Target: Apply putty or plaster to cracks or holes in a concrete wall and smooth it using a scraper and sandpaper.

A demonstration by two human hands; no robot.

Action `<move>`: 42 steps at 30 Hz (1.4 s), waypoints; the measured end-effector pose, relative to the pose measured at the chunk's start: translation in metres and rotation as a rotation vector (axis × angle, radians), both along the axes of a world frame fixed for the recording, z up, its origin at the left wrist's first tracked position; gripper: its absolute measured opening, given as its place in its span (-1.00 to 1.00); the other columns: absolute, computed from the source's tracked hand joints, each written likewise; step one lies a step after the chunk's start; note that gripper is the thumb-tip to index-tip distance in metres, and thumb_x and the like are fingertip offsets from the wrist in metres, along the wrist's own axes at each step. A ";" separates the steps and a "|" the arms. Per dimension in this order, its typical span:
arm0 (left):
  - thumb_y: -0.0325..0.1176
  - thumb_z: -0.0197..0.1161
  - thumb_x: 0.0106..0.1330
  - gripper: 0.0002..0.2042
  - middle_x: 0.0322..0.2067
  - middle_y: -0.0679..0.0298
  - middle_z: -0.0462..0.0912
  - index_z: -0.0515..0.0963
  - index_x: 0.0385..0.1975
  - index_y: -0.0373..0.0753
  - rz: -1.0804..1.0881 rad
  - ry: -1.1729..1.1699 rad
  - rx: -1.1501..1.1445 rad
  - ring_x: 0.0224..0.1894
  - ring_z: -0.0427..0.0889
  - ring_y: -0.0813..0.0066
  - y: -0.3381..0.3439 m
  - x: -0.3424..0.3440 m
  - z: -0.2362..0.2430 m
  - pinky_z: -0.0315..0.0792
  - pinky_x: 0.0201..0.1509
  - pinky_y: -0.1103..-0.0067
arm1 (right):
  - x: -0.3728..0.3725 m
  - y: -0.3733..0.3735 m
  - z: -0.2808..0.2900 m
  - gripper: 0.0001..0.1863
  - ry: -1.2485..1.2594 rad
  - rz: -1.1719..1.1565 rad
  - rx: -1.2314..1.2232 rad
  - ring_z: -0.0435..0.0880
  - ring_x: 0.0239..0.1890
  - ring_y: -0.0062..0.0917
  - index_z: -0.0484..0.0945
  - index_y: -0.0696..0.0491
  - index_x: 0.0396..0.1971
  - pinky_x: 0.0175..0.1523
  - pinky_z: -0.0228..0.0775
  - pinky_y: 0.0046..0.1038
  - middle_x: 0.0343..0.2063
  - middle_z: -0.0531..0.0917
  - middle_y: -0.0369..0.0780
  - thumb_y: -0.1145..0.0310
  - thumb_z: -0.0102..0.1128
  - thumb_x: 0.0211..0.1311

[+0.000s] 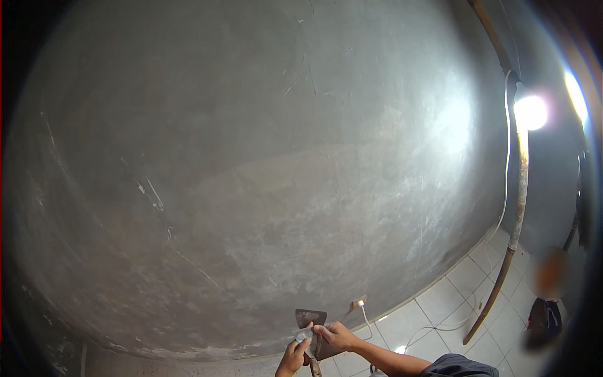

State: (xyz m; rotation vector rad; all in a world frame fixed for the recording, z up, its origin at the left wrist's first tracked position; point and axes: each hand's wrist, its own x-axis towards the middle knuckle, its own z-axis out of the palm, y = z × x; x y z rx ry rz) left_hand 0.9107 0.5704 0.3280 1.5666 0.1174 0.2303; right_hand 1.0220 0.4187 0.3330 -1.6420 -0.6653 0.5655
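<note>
Low in the head view, my two hands meet in front of the grey wall [251,188]. Between them is a putty knife [311,318], its flared dark blade pointing up towards the wall. My left hand [293,358] is closed beside its handle, with something whitish at the fingers. My right hand [337,336] closes from the right, its thumb and fingers at the base of the blade. A wooden handle [315,368] sticks out below, and a dark flat piece [331,349] shows under my right hand; whether these belong to a second tool I cannot tell.
A bamboo pole [521,182] bearing a glowing lamp [531,113] leans at the right, with a white cable [507,144] along it. A wall socket [358,303] holds a plugged cord. White floor tiles [443,301] meet the wall. A blurred person [544,320] is at far right.
</note>
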 end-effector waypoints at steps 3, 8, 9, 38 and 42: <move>-0.31 0.03 0.50 -0.58 0.26 0.19 0.48 0.40 0.29 -0.33 0.103 0.005 0.148 0.31 0.38 0.43 -0.011 0.005 0.003 0.16 0.40 0.54 | 0.007 0.001 -0.001 -0.45 -0.092 -0.148 0.019 0.30 -0.60 -0.55 0.55 0.22 -0.52 -0.45 0.27 -0.33 -0.73 0.40 -0.15 0.01 0.04 0.47; -0.32 -0.06 0.54 -0.56 0.28 0.09 0.44 0.29 0.36 -0.35 0.226 -0.070 0.268 0.33 0.36 0.37 -0.036 0.027 0.007 0.15 0.40 0.51 | 0.042 -0.018 0.022 -0.49 -0.224 -0.228 0.115 0.35 -0.59 -0.55 0.49 0.23 -0.54 -0.43 0.29 -0.37 -0.72 0.43 -0.24 0.07 0.07 0.47; -0.30 -0.07 0.55 -0.56 0.28 0.09 0.44 0.29 0.36 -0.34 0.249 -0.072 0.245 0.32 0.37 0.37 -0.040 0.036 0.004 0.17 0.39 0.51 | 0.049 -0.022 0.025 -0.49 -0.199 -0.188 0.127 0.35 -0.58 -0.58 0.50 0.22 -0.53 -0.42 0.29 -0.39 -0.70 0.43 -0.26 0.07 0.07 0.47; -0.51 0.23 0.33 -0.42 -0.24 0.16 0.66 0.27 0.37 -0.22 0.405 -0.201 0.343 -0.46 0.63 0.60 -0.085 0.131 0.217 0.46 -0.53 0.70 | 0.136 -0.121 0.045 -0.32 0.806 -0.266 0.624 0.57 -0.46 -0.55 0.36 0.06 0.31 -0.36 0.52 -0.39 -0.45 0.55 -0.29 -0.05 0.19 0.33; -0.47 0.20 0.34 -0.55 -0.16 0.16 0.69 0.44 0.25 -0.28 0.384 -0.323 0.552 -0.45 0.62 0.62 -0.044 0.169 0.300 0.42 -0.53 0.69 | 0.132 -0.125 0.044 -0.24 0.812 -0.265 0.741 0.63 -0.22 -0.51 0.14 -0.03 0.44 -0.10 0.61 -0.30 -0.21 0.58 -0.21 0.46 0.26 0.27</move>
